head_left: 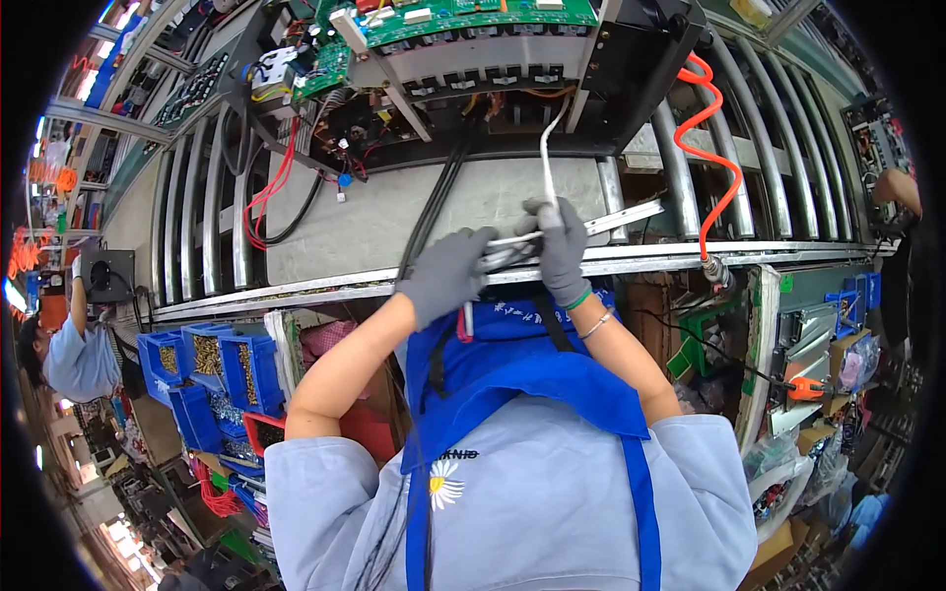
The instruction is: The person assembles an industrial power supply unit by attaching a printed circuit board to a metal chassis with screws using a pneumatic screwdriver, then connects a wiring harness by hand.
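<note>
My left hand [441, 276], in a grey glove, is closed around folded loops of white cable [548, 163] in front of my waist. My right hand [563, 258], gloved too, grips the same cable where it rises toward an open black chassis [655, 84]. The cable runs up into that chassis, below its green circuit board [473, 17]. Beside the right hand a pale metal strip [631, 215] lies slanting over the conveyor edge. Thick black cables [434, 207] hang out of the chassis and pass by my left hand. Fingers partly hide the cable loops.
Metal rollers [764, 148] flank the grey conveyor plate [325, 212]. An orange coiled air hose [724, 163] hangs at the right. Blue bins [246, 374] of small hardware stand below left. Red wires [271, 197] dangle from the chassis. Another person [79, 355] works at far left.
</note>
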`<state>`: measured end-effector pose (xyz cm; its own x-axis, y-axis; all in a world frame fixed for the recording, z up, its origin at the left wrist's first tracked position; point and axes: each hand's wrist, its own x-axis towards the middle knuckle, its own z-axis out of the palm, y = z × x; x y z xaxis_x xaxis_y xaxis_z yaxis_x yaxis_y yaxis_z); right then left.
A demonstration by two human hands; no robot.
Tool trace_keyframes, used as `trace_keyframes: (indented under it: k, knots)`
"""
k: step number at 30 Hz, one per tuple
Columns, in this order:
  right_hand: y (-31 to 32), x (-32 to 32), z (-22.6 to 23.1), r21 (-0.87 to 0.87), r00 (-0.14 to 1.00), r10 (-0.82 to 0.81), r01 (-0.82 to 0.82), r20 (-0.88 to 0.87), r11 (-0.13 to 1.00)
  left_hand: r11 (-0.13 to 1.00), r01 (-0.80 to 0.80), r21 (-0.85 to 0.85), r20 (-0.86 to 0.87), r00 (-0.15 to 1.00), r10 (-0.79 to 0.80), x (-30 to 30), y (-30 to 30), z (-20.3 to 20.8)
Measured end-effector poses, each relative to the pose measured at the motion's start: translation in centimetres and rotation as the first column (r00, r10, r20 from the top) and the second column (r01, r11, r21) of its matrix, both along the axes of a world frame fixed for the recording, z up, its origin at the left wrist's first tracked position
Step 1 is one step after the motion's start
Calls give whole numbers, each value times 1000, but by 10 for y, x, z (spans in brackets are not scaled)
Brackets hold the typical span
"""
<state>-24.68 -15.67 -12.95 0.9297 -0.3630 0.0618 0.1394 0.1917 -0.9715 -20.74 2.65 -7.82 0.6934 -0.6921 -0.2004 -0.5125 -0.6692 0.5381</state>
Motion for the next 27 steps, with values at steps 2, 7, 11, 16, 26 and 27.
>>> trace_keyframes:
  k: [2, 7, 11, 16, 26, 27]
  knots:
    - [15, 13, 7, 119, 978, 201, -193, -63, 974, 999, -33, 5, 90, 995, 32, 14, 26, 1]
    - [25, 34, 19, -189, 983, 148, -167, -112, 968, 989, -147, 14, 369, 920, 131, 29, 87, -1]
    - [5, 28, 41, -405, 992, 5, -55, -125, 913, 949, -315, 27, 560, 791, 247, 23, 107, 1]
    - [9, 30, 59, -732, 962, 116, 106, 246, 673, 897, -432, -91, 633, 670, 387, 6, 106, -3]
    - [110, 124, 42, -973, 792, 608, -95, 53, 208, 816, -522, -250, 579, 595, 558, -58, 75, -16]
    - [120, 127, 42, -993, 816, 568, -116, -106, -18, 807, -528, -266, 563, 594, 574, -63, 74, -20]
